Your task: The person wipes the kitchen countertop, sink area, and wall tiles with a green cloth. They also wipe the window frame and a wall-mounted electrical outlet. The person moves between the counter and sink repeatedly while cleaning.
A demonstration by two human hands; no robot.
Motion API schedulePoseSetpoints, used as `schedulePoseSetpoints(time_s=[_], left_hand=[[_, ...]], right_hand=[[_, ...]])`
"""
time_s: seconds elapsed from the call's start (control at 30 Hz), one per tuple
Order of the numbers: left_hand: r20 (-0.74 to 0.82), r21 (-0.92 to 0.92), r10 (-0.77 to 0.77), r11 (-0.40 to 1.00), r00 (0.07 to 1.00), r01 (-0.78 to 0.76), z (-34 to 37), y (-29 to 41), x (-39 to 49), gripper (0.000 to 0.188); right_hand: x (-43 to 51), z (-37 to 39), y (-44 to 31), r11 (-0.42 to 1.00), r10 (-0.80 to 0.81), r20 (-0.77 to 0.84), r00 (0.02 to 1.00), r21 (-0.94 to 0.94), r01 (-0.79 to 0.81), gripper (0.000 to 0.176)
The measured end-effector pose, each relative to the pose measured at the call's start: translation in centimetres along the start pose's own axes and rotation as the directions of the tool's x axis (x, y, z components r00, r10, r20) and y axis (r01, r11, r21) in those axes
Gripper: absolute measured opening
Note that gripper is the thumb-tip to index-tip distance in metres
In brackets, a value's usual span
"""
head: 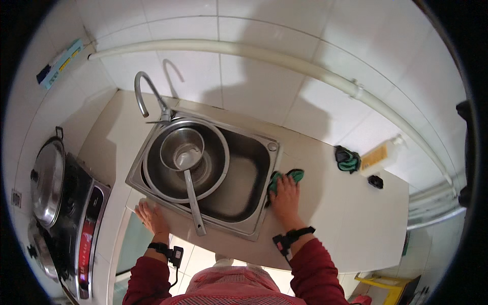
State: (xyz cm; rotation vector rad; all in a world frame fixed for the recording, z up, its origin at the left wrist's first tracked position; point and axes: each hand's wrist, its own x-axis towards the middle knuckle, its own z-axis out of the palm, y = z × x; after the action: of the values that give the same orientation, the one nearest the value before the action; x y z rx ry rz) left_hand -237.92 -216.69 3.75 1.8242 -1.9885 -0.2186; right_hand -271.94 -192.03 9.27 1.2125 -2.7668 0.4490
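My right hand (286,196) presses down on a green and black cloth (296,175), which lies on the pale countertop (354,217) against the right rim of the stainless steel sink (263,213). The fingers cover part of the cloth. My left hand (153,218) holds nothing; it rests on the counter's front edge by the sink's near left corner, fingers slightly apart. A round metal basin (226,152) fills the left part of the sink. Inside it sits a metal dipper (193,207), its long handle reaching over the sink's front rim.
A curved faucet (142,89) rises behind the sink. At right stand another green and black cloth (347,159), a pump bottle (379,155) and a small black object (375,182). Leftward, a gas stove (85,244) bears a lidded pan (48,183). A pipe (267,57) crosses the tiled wall.
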Motion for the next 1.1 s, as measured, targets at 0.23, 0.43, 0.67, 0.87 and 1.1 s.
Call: schedulePoseSetpoints(time_s=[0.23, 0.43, 0.67, 0.87, 1.1], left_hand=[[-0.039, 0.115, 0.067, 0.991, 0.997, -0.062, 0.0, -0.1, -0.2, 0.044], [-0.021, 0.104, 0.062, 0.993, 0.998, -0.059, -0.2, -0.2, -0.3, 0.045], [-0.021, 0.082, -0.009, 0.997, 1.000, 0.011, 0.0, 0.6, 0.1, 0.046], [-0.025, 0.127, 0.039, 0.991, 0.999, -0.035, 0.5, -0.1, 0.3, 0.048], [-0.035, 0.094, 0.007, 0.996, 0.999, -0.004, 0.4, 0.3, 0.4, 0.046]], right_hand=[[13.5, 3.5, 5.9, 0.995, 0.024, 0.063, 0.998, -0.094, -0.018, 0.059], [16.8, 4.0, 6.8, 0.995, 0.050, 0.080, 0.996, -0.088, -0.043, 0.059], [9.1, 2.4, 2.8, 0.999, 0.008, 0.055, 0.998, -0.042, -0.006, 0.060], [-4.0, -1.2, -2.7, 0.976, -0.197, 0.097, 0.975, 0.113, 0.186, 0.052], [-14.5, -3.9, -2.9, 0.851, -0.521, 0.282, 0.806, 0.254, 0.460, 0.052]])
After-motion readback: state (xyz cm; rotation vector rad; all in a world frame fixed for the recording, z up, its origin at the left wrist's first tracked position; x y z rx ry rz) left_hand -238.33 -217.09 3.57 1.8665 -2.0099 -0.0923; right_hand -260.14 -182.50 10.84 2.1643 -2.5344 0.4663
